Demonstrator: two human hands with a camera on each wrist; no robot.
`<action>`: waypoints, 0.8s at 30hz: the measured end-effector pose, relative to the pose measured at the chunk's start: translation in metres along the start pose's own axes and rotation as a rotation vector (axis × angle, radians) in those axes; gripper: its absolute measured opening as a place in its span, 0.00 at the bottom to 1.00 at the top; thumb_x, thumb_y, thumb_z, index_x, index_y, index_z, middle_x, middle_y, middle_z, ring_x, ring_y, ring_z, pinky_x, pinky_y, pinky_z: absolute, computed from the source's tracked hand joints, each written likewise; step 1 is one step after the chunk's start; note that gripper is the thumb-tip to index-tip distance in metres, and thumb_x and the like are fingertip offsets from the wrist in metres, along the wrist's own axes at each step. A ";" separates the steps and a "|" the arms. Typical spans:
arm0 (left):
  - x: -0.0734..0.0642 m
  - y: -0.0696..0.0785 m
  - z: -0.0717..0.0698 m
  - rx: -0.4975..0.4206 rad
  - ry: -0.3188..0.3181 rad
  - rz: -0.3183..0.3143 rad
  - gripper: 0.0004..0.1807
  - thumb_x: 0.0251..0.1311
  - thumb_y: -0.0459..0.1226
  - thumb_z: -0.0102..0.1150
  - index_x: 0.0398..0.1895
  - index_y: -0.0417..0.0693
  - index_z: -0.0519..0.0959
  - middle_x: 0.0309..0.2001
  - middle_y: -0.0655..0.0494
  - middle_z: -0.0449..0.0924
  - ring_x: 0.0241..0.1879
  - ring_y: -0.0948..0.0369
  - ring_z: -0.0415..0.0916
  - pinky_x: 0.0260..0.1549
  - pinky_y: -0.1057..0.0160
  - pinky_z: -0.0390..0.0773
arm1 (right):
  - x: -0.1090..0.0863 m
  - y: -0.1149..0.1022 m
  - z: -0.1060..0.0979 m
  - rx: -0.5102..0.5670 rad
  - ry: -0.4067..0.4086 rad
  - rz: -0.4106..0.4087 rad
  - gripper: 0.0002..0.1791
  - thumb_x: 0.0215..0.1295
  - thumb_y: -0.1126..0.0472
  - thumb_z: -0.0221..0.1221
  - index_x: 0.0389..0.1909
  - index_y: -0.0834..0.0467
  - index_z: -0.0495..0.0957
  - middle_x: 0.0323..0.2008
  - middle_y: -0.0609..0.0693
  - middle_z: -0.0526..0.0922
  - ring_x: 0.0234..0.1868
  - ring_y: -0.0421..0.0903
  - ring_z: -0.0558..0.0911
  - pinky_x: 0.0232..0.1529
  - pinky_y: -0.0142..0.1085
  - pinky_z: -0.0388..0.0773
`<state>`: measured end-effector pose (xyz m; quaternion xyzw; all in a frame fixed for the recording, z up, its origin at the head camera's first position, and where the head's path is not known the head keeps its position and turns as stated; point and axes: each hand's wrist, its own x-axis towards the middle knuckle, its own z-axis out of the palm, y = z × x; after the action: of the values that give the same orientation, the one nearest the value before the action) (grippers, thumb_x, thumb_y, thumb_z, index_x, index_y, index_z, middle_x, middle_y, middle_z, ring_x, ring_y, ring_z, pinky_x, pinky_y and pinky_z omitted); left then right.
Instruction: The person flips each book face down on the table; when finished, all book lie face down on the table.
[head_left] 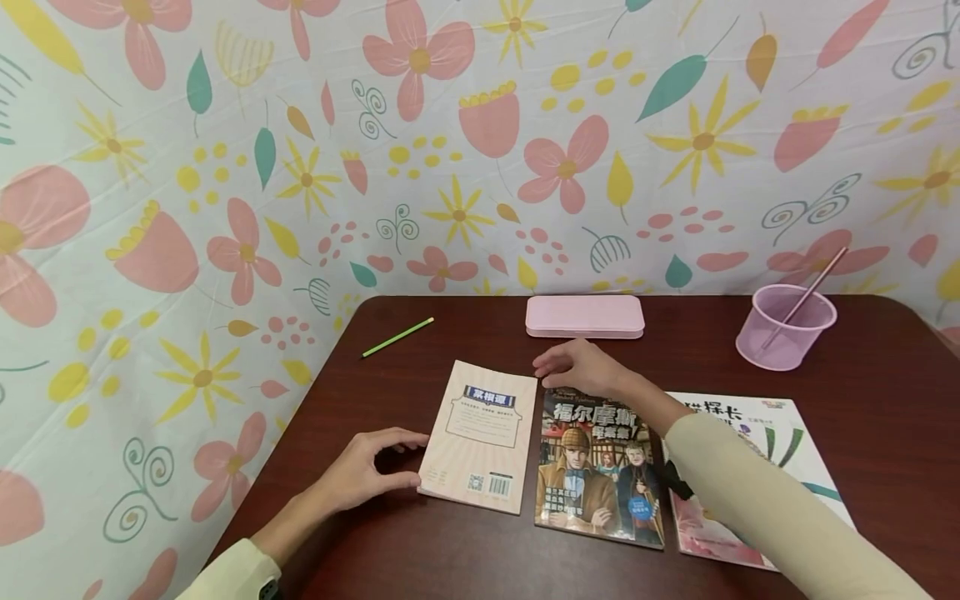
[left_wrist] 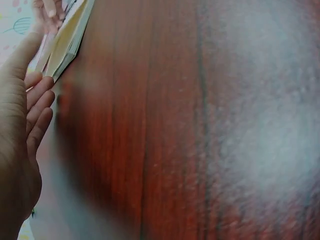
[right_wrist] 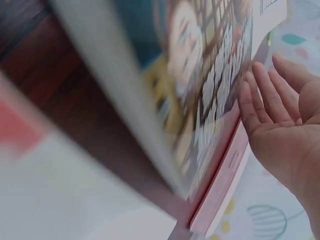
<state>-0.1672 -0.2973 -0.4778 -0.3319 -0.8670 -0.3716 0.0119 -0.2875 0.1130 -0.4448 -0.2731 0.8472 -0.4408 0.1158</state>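
A cream book (head_left: 480,437) lies back cover up, its barcode at the lower right. My left hand (head_left: 367,471) is at its left edge, thumb tip by the lower corner and fingers loosely bent; the left wrist view shows these fingers (left_wrist: 40,102) beside the page edges. Right of that book lies a dark illustrated book (head_left: 592,483) with a man in a brown cap on the cover. Over its top edge is my right hand (head_left: 581,368), fingers reaching left toward the cream book's upper right corner. In the right wrist view its fingertips (right_wrist: 246,97) overlap the illustrated cover.
A white book (head_left: 795,450) lies at the right, partly under my right forearm. Behind the books are a pink pencil case (head_left: 585,317) and a green pencil (head_left: 397,337). A pink cup (head_left: 776,342) holding a slim stick (head_left: 813,287) stands at the back right, before a flowered cloth.
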 end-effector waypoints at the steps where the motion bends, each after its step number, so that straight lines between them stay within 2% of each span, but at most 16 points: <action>1: 0.001 0.000 -0.002 -0.008 0.000 -0.005 0.21 0.67 0.41 0.74 0.63 0.53 0.84 0.55 0.62 0.87 0.50 0.60 0.84 0.50 0.59 0.83 | -0.003 0.001 -0.003 0.000 -0.006 0.002 0.19 0.73 0.68 0.66 0.61 0.70 0.81 0.50 0.60 0.89 0.56 0.59 0.87 0.54 0.50 0.85; 4: 0.006 -0.001 -0.007 -0.017 0.003 -0.015 0.17 0.74 0.35 0.64 0.63 0.49 0.84 0.56 0.60 0.87 0.54 0.58 0.84 0.54 0.56 0.83 | -0.013 0.005 -0.015 -0.004 -0.011 0.005 0.20 0.74 0.67 0.66 0.63 0.71 0.80 0.51 0.61 0.89 0.56 0.59 0.86 0.54 0.49 0.84; 7: 0.014 0.000 -0.015 0.000 0.019 -0.038 0.16 0.77 0.32 0.58 0.64 0.46 0.83 0.58 0.61 0.86 0.59 0.58 0.83 0.59 0.56 0.81 | -0.023 0.011 -0.026 -0.007 -0.012 -0.002 0.21 0.74 0.67 0.66 0.63 0.72 0.80 0.52 0.62 0.89 0.57 0.60 0.86 0.54 0.48 0.85; 10: 0.025 0.003 -0.023 0.019 0.038 -0.036 0.17 0.78 0.31 0.56 0.66 0.43 0.82 0.61 0.60 0.85 0.61 0.57 0.82 0.63 0.53 0.79 | -0.033 0.017 -0.035 -0.024 -0.011 0.003 0.21 0.74 0.66 0.66 0.63 0.72 0.80 0.52 0.62 0.89 0.57 0.61 0.86 0.53 0.46 0.85; 15: 0.048 0.015 -0.030 0.010 0.042 0.021 0.21 0.78 0.35 0.58 0.71 0.45 0.77 0.66 0.55 0.82 0.65 0.52 0.79 0.64 0.43 0.76 | -0.050 0.026 -0.046 -0.055 -0.009 0.029 0.19 0.74 0.65 0.66 0.61 0.69 0.82 0.52 0.60 0.89 0.55 0.59 0.86 0.52 0.48 0.86; 17: 0.058 0.023 -0.029 0.007 0.038 0.040 0.24 0.77 0.37 0.60 0.74 0.45 0.75 0.68 0.53 0.79 0.67 0.52 0.77 0.65 0.43 0.75 | -0.056 0.028 -0.049 -0.063 -0.002 0.042 0.18 0.73 0.65 0.67 0.60 0.69 0.83 0.52 0.60 0.88 0.55 0.58 0.87 0.52 0.49 0.86; 20: 0.070 0.038 -0.024 -0.003 0.025 0.031 0.30 0.74 0.36 0.63 0.78 0.47 0.71 0.73 0.55 0.75 0.70 0.54 0.73 0.68 0.45 0.72 | -0.064 0.029 -0.052 -0.063 0.007 0.047 0.18 0.73 0.66 0.67 0.59 0.68 0.84 0.53 0.61 0.88 0.54 0.57 0.87 0.51 0.48 0.86; 24: 0.083 0.055 -0.009 -0.044 0.009 0.009 0.38 0.70 0.36 0.69 0.81 0.50 0.67 0.77 0.58 0.70 0.74 0.53 0.68 0.72 0.45 0.68 | -0.073 0.032 -0.056 -0.057 0.020 0.053 0.18 0.73 0.67 0.67 0.60 0.70 0.83 0.52 0.62 0.88 0.54 0.58 0.87 0.49 0.45 0.87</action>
<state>-0.2016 -0.2286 -0.4148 -0.3343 -0.8569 -0.3922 0.0102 -0.2629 0.2072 -0.4409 -0.2491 0.8674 -0.4162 0.1112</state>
